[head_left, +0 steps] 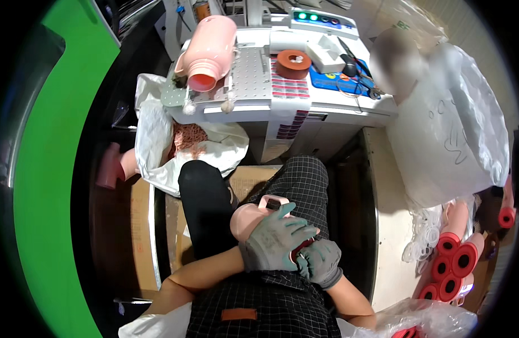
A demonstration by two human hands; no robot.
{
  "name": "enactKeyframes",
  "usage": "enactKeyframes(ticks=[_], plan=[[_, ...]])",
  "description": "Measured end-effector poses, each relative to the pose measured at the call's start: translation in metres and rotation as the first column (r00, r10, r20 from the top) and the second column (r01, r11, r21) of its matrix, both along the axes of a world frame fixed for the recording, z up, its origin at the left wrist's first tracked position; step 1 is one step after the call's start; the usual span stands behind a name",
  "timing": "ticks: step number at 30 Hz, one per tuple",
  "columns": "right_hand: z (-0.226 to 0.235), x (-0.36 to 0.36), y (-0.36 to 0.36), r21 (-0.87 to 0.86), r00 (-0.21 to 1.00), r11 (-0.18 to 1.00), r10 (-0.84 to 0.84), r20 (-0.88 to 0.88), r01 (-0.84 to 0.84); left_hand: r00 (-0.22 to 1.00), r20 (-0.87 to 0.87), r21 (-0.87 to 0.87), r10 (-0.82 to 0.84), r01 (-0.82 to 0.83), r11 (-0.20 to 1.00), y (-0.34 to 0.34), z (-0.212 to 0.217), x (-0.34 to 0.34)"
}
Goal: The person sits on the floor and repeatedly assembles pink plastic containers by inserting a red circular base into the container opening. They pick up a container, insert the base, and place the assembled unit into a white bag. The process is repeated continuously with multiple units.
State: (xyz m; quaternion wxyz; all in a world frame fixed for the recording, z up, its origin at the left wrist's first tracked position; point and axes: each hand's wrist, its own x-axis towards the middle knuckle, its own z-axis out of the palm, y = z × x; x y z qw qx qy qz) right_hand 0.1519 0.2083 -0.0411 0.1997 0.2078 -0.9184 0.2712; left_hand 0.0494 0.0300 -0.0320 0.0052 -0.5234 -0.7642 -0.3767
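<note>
Both my hands wear grey knit gloves and meet over my lap. My left hand (273,239) wraps around a pink plastic flask body (249,217) with a handle loop at its top. My right hand (319,262) sits just below and right of it, fingers closed on a red ring-shaped part (300,252) at the flask's mouth; most of that part is hidden by the gloves. A second pink flask body (207,52) lies tilted on the machine table ahead, its red-rimmed open mouth toward me.
White machine bench (282,107) stands ahead with a brown tape roll (294,63) and tools. An open white sack of pink scraps (189,141) sits left of my knees. Flasks with red caps (454,265) are piled at right under a large plastic bag (456,129). Green panel (45,186) at left.
</note>
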Motion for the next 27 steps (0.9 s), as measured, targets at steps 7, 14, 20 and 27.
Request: enactKeyframes(ticks=[7,14,20,27], plan=[[0.013,-0.026,-0.016,-0.289,0.994,0.953,0.067,-0.085,-0.089,0.985,0.126,0.112,0.118,-0.132,0.985,-0.029,0.03,-0.013],[0.027,-0.084,-0.02,-0.877,0.95,0.475,-0.302,-0.077,0.08,0.976,0.12,0.119,0.18,-0.195,0.974,-0.06,0.026,0.007],[0.028,-0.189,-0.086,-0.498,0.947,0.867,0.181,0.266,-0.026,0.988,0.104,0.081,0.111,-0.119,0.99,-0.071,0.022,0.011],[-0.022,-0.167,-0.046,-0.558,0.991,0.821,-0.131,0.024,0.122,0.948,0.266,0.171,0.172,-0.222,0.96,-0.077,0.022,-0.011]])
